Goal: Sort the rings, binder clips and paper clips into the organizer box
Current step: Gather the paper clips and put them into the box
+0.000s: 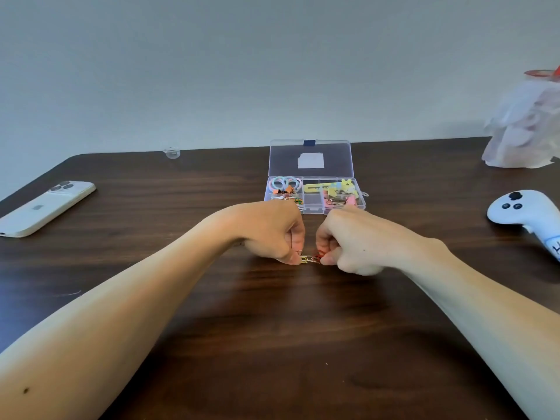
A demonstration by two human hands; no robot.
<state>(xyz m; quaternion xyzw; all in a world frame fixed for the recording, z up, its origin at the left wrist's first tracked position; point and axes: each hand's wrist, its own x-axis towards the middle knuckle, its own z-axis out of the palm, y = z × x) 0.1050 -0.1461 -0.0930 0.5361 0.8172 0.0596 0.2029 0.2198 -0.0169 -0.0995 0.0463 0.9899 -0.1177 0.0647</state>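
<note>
On my feed both hands sit mid-bench, just on the near side of the box. The left hand [272,234] is curled up, thumb and forefinger pinching the gold end of a short bunch of coloured wire paper clips [310,259]. The right hand [348,241] is pinching the red end the same way, so the clips span the small gap between the two fists (can't tell if they're actually hooked together).

Just beyond the knuckles is the clear plastic organizer box [312,206], with its lid flipped open toward the far side. The pastel plastic rings [285,183] are in its far-left compartment, and the pink and yellow binder clips [339,200] are on its right side.

Also on the dark wood bench [272,328] are a white smartphone [45,207], face down at the left edge, and a white handheld controller [524,210] at the right.
</note>
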